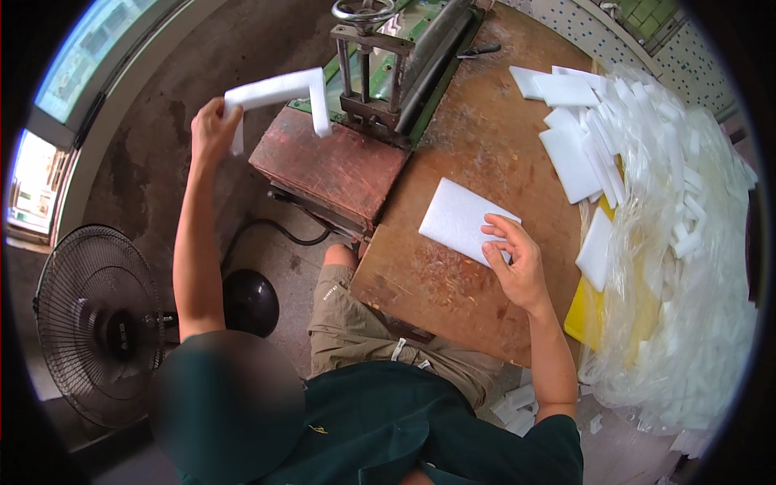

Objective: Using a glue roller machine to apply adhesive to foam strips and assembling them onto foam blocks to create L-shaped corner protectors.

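Observation:
My left hand (212,133) is raised on the left, its fingers closed around one corner of a U-shaped white foam piece (275,89). The far arm of that foam hangs in front of the metal machine, over the reddish block. On the brown wooden table lies a flat rectangular white foam sheet (454,214). Over its right end hovers my right hand (519,265), fingers curved and thumb apart; whether the fingertips touch the sheet is hard to tell.
A green machine with a metal handwheel (364,10) stands beyond a reddish block (331,162). Clear plastic (638,323) with many white foam pieces covers the table's right side, over something yellow (584,311). A black-handled tool (479,50) lies at the far edge; a fan (101,323) stands left.

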The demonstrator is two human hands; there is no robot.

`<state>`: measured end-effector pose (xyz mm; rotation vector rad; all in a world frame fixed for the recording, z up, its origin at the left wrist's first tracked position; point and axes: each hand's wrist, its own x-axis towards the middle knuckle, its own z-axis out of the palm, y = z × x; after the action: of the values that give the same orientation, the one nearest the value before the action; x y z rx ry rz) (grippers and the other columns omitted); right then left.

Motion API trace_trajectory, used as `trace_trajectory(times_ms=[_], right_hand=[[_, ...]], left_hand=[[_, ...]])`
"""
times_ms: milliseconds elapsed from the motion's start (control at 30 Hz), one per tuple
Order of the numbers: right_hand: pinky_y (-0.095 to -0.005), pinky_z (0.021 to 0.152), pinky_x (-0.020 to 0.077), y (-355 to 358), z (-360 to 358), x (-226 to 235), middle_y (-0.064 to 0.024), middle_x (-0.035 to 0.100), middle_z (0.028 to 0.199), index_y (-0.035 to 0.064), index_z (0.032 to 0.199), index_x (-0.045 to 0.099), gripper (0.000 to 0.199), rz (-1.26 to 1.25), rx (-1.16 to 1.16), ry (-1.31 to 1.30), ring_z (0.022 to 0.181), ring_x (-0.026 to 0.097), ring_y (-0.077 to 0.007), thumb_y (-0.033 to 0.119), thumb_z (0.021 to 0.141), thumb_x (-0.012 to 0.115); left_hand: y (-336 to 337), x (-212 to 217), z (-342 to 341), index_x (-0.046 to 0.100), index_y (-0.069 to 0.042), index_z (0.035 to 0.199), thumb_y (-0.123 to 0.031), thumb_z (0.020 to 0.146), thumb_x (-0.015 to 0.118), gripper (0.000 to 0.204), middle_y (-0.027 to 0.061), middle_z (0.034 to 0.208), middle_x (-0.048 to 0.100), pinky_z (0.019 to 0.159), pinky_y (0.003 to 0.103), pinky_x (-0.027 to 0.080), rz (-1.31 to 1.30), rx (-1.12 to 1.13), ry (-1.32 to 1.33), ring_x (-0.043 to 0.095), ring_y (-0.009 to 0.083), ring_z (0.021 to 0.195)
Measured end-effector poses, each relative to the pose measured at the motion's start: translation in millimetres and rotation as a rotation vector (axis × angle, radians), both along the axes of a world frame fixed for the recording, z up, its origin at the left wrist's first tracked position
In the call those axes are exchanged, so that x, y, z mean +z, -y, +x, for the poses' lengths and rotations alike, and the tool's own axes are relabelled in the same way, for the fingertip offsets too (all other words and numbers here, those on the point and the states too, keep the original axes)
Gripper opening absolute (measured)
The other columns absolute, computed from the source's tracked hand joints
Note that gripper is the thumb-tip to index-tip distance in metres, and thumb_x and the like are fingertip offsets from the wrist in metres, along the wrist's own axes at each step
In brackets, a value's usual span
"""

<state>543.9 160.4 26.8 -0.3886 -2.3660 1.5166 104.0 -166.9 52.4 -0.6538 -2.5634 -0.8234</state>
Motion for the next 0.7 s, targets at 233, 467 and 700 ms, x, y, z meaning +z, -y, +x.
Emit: trace_trajectory(times_ms=[233, 467, 700], right_hand=[[-0.0358, 0.091, 0.0555, -16, -19, 1, -0.0191, 0.065, 0.125, -0.0040, 0.135, 0.055, 0.047, 0.014, -0.051, 0.023, 0.114, 0.065, -0.0240, 0.015, 0.094, 0.070], [-0.0340, 0.090, 0.0553, -55, -43, -8, -0.0178, 0.068, 0.117, -0.0046, 0.135, 0.055, 0.047, -0.073, -0.118, 0.104, 0.107, 0.066, -0.0209, 0.013, 0.094, 0.070], [-0.0317, 0.082, 0.0551, -86, -129, -17, -0.0119, 0.073, 0.097, -0.0049, 0.120, 0.065, 0.039, 0.074, -0.118, 0.174, 0.088, 0.068, -0.0166, 0.023, 0.093, 0.072]], left_hand=[[-102, -29, -115, 0.070, -0.009, 0.121, -0.038, 0.084, 0.069, 0.047, 0.0178, 0.115, 0.071, 0.094, 0.043, 0.053, -0.185, -0.057, 0.104, 0.067, 0.0358, 0.110], [-153, -50, -143, 0.070, -0.009, 0.121, -0.036, 0.084, 0.069, 0.045, 0.0201, 0.113, 0.071, 0.093, 0.043, 0.053, -0.190, -0.192, 0.193, 0.068, 0.0362, 0.108], [-188, -81, -146, 0.071, 0.000, 0.104, -0.029, 0.085, 0.067, 0.035, 0.0275, 0.099, 0.069, 0.083, 0.046, 0.054, -0.190, -0.363, 0.147, 0.068, 0.0432, 0.097]])
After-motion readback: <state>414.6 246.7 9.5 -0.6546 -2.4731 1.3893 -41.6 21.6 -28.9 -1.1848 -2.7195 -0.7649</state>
